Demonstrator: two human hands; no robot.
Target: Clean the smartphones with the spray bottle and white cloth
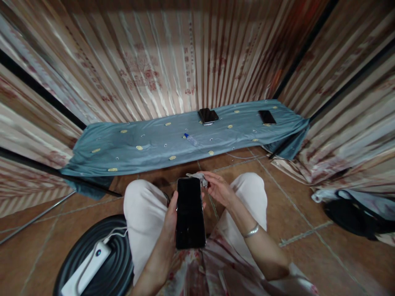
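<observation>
The left hand point(169, 218) is wrapped around a black phone point(190, 213), thumb along its left edge, screen dark and facing up, held over the lap at 6 o'clock. The right hand point(218, 190) pinches a small pale cloth point(197, 177) at the phone's top corner, about 1 o'clock from the screen — fingers closed on it. A silver bracelet point(251, 231) sits on the right wrist.

Further out at 12 o'clock a blue cloth-covered bench point(138, 144) carries a stack of phones point(207, 116), a single phone point(267, 117) at 1 o'clock and a small bottle point(191, 139) between. At 8 o'clock a white power bank point(86, 269) lies on a dark round stool point(117, 255). A black bag point(352, 216) lies at 3 o'clock.
</observation>
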